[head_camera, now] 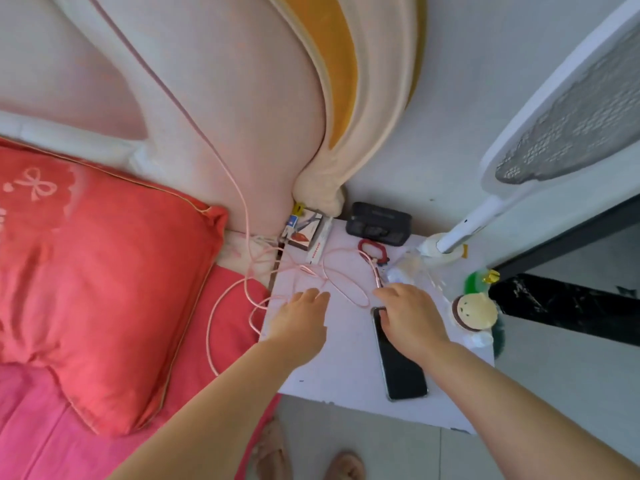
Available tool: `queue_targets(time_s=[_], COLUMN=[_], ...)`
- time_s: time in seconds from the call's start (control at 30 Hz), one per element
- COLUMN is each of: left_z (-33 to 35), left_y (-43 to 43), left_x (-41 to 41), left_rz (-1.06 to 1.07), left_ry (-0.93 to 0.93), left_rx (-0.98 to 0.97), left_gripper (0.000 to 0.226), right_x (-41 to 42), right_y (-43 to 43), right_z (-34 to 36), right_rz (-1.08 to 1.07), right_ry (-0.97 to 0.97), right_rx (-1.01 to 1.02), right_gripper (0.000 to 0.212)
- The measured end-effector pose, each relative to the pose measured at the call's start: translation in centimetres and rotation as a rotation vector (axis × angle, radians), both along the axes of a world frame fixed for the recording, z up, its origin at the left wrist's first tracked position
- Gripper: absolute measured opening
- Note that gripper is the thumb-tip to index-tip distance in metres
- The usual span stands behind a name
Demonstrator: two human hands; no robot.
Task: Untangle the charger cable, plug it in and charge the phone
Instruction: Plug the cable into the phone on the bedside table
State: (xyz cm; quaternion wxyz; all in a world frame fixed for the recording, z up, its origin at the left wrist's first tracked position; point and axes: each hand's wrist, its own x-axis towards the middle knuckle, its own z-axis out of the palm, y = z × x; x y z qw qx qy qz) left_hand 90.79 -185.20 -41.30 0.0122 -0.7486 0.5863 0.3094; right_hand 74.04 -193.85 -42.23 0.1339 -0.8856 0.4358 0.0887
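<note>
Bright, soft daylight spreads evenly, and shadows are faint and soft-edged. The white square bedside table top (pixel 346 368) takes a slight lavender cast, and the glossy black slab phone (pixel 401 368) shows only a dull sheen. Wide-angle distortion bows the cream padded headboard (pixel 242 116) at 12 o'clock and the white mesh-faced racket (pixel 571 126) at 2 o'clock. The whole picture is slightly soft. The clear plastic clutter (pixel 412 268) at 3 o'clock is smeared.

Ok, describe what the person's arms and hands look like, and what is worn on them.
The left forearm and right forearm are bare, no sleeve in view. The left hand and right hand wear no glove; no ring, watch or bracelet shows.
</note>
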Motion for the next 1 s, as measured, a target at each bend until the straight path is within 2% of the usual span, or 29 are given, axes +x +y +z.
queue_targets(time_s=[0.2, 0.37, 0.57, 0.67, 0.8, 1.0], left_z=[-6.4, -10.2, -12.7, -13.4, -13.6, -13.6], left_y=[-2.0, -3.2, -2.0, -1.6, -1.4, -1.3], left_x=[-2.8, -4.0, -3.9, -3.9, -3.8, -3.9], left_rz=[-0.164, -0.251, -0.265, -0.252, -0.236, -0.231], left_ry=[-0.088, -0.203, -0.207, -0.198, -0.188, -0.195], left_rx=[-0.084, -0.057, 0.043, 0.031, 0.001, -0.012], left_gripper=[0.065, 0.064, 0.062, 0.063, 0.064, 0.063], right_x=[-2.0, -0.4, 0.8, 0.9, 0.9, -0.2], right_y=[-3.3, -6.0, -7.5, -7.8, -8.0, -6.9], right_z=[-4.8, -7.2, -8.5, -8.8, -8.7, -7.3], right_rz=[-0.023, 0.079, 0.236, 0.280, 0.256, 0.023], right_ry=[0.057, 0.103, 0.191, 0.212, 0.079, -0.374], right_rx=[-0.025, -0.121, -0.146, -0.164, -0.176, -0.068], right_gripper=[0.055, 0.053, 0.052, 0.043, 0.028, 0.011])
